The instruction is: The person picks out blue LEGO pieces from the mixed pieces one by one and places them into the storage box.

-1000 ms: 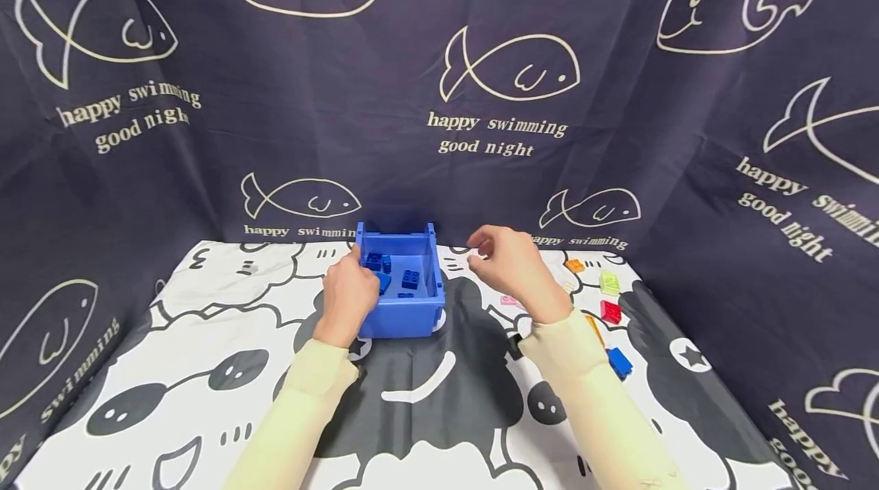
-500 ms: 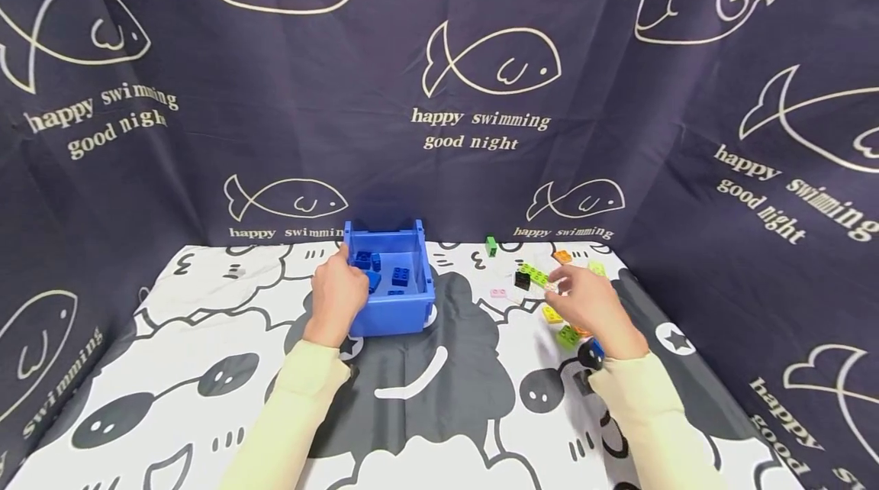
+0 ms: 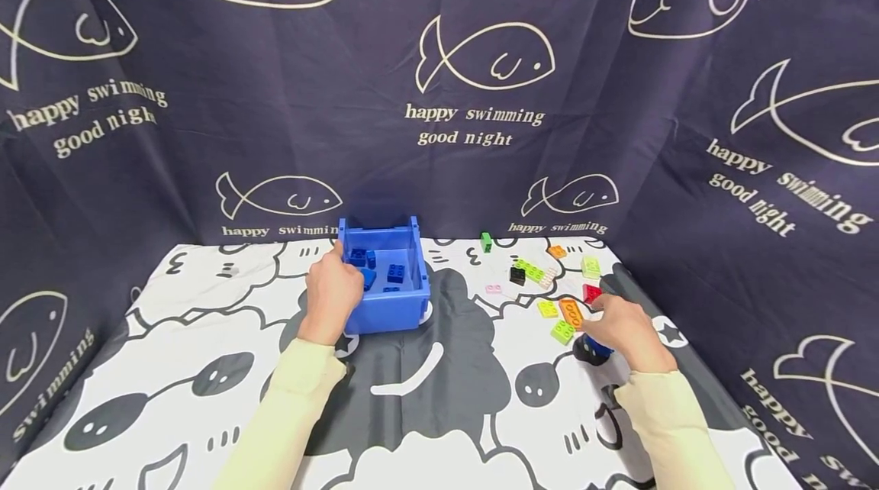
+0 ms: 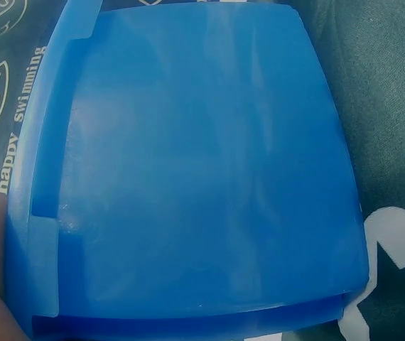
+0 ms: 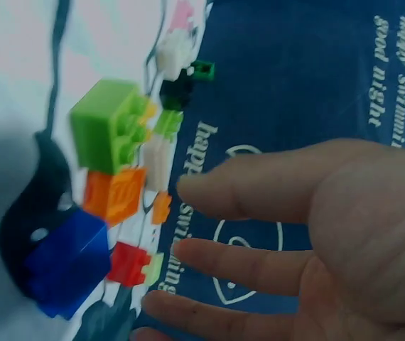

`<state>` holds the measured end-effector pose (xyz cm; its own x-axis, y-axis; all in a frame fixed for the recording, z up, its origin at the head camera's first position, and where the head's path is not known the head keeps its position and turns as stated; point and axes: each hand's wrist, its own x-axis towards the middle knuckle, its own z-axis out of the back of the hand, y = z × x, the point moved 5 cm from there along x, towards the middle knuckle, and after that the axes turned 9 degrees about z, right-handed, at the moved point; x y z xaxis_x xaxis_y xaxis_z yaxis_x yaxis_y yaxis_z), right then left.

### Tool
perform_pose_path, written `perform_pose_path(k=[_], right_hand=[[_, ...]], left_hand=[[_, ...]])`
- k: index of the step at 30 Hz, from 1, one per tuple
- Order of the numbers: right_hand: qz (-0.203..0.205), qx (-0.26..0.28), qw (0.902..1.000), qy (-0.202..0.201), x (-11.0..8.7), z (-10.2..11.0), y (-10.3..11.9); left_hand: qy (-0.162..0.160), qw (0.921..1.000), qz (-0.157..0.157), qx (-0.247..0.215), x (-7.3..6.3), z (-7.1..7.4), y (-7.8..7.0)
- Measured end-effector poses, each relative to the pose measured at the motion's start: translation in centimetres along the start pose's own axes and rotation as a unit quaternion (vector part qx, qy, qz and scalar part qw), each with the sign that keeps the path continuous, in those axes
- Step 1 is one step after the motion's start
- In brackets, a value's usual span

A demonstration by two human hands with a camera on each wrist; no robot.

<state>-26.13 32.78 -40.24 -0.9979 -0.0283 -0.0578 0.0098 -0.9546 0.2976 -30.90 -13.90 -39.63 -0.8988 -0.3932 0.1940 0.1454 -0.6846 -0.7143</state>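
My left hand [image 3: 333,293] grips the left rim of a blue bin [image 3: 387,311], which has several dark blue bricks [image 3: 395,273] inside. In the left wrist view the bin's outer wall [image 4: 202,163] fills most of the picture, and only a bit of the hand shows at the lower left. On the right of the table my right hand [image 3: 628,330] hovers near a blue brick [image 3: 599,346], partly covering it in the head view. In the right wrist view that hand's thumb and fingers are spread, holding nothing, apart from the blue brick [image 5: 69,263].
Near the right hand lie a red brick [image 3: 591,293], an orange brick [image 3: 571,314], a lime brick [image 3: 563,332] and a yellow one [image 3: 548,308]. Farther back are a black brick [image 3: 518,275], a long lime brick [image 3: 530,270] and a green brick [image 3: 486,242]. A dark curtain [image 3: 384,131] hangs behind.
My right hand has moved from beside the bin rightward and toward the front, down to the blue brick. The left hand stays on the bin's rim. The head view has turned slightly right.
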Motion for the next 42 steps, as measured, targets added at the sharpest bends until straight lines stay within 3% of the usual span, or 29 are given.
perform_pose_path(k=[10, 30, 42], right_hand=[[-0.011, 0.003, 0.9984, 0.055, 0.0, -2.1, -1.5], [-0.003, 0.002, 0.9999, -0.010, -0.3, -3.2, -2.2], [-0.010, 0.006, 0.9998, -0.017, -0.4, -3.2, -2.5]], left_hand=[[0.003, 1.0000, 0.007, -0.002, 0.1, 0.0, 0.2], [0.008, 0.9999, 0.004, -0.005, 0.0, -0.1, 0.1], [0.010, 0.9999, 0.008, -0.006, 0.0, -0.1, 0.2]])
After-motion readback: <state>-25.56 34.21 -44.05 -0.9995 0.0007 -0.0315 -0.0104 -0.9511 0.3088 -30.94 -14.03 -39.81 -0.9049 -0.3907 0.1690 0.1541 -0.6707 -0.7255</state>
